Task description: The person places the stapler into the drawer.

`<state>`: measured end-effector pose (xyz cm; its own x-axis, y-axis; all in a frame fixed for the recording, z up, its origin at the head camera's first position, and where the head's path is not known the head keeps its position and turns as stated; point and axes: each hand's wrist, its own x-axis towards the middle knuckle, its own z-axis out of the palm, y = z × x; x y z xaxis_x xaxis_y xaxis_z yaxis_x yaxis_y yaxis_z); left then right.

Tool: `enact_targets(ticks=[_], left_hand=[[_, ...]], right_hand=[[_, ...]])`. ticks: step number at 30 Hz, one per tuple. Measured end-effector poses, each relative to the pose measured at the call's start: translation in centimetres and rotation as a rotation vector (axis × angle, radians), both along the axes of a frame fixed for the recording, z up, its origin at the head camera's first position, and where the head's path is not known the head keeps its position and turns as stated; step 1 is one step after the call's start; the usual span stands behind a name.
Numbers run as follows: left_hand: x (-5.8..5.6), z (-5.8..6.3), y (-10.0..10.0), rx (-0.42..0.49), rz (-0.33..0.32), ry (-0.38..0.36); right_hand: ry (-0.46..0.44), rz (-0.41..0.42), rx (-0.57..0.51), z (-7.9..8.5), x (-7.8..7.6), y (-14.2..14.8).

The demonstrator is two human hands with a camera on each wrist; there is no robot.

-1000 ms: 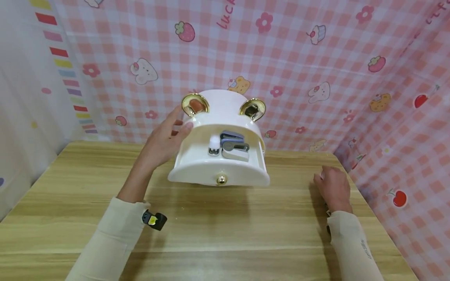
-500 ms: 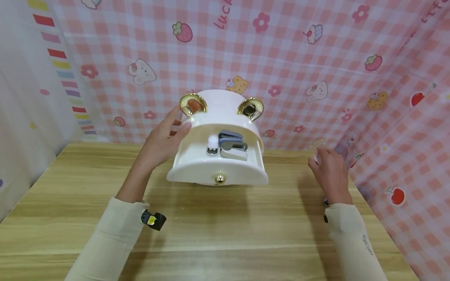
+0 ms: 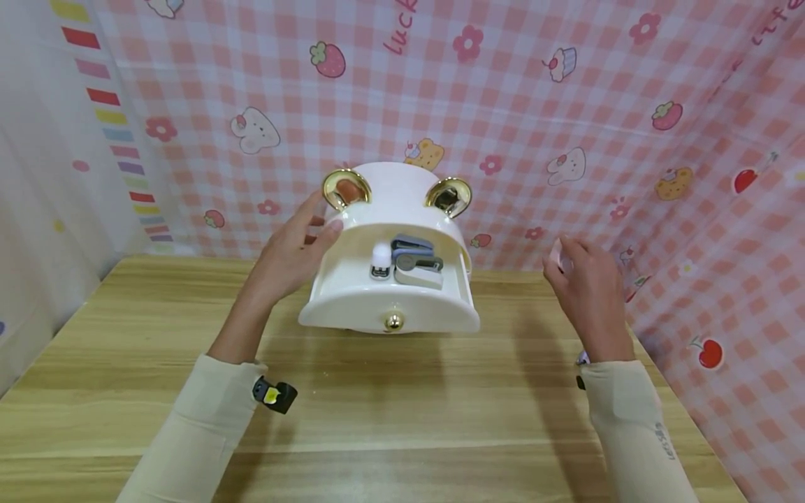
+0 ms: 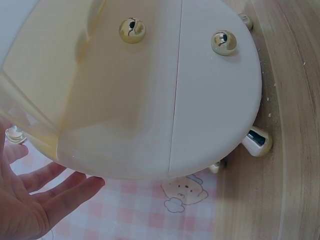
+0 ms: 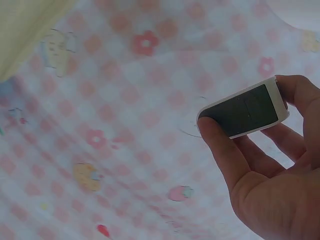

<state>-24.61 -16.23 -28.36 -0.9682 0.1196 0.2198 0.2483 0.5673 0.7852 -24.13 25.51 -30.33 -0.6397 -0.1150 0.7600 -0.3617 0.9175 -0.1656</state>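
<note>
My left hand (image 3: 292, 255) rests against the left side of a white bear-shaped desktop cabinet (image 3: 396, 188), its fingers fairly straight and the thumb near the front rim. The upper drawer (image 3: 342, 307) is pulled out. In it lie a blue mini stapler (image 3: 411, 246), a white-and-grey mini stapler (image 3: 418, 272) and a small white-capped item (image 3: 380, 260). To the right, raised over the table, my right hand (image 3: 591, 297) pinches what looks like a mini stapler (image 5: 242, 111), white-edged with a dark grey base, between thumb and fingers. In the head view the hand mostly hides it.
The cabinet stands on gold feet on a wooden table (image 3: 377, 433). In the left wrist view a lower drawer front (image 4: 215, 95) with a gold knob sits flush. Gold ears (image 3: 449, 197) stick up on top. A pink checked cloth (image 3: 528, 112) hangs behind and to the right.
My right hand has risen from near the tabletop and shifted slightly left, with the small stapler in its fingers. The left hand and the cabinet stay as they were.
</note>
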Motion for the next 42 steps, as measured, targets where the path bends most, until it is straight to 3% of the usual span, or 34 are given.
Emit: enact_targets(ticks=[13,19,30,38,42], left_hand=[[0.1,0.0,0.0,0.0,0.001,-0.001],[0.2,0.2,-0.1,-0.003,-0.006,-0.001],[0.4,0.4,-0.1,-0.002,-0.009,-0.004],[0.1,0.0,-0.1,0.002,-0.003,0.0],[0.2,0.0,-0.1,0.007,-0.007,0.008]], right_hand=[[0.007,0.083,-0.034,3.9,2.1,-3.5],[0.052,0.146,0.002,5.3,2.8,-5.6],[0.086,0.435,0.097,6.5,3.4,-9.3],[-0.012,0.674,0.17,6.1,2.7,-10.6],[-0.072,0.75,0.171,5.8,2.1,-10.6]])
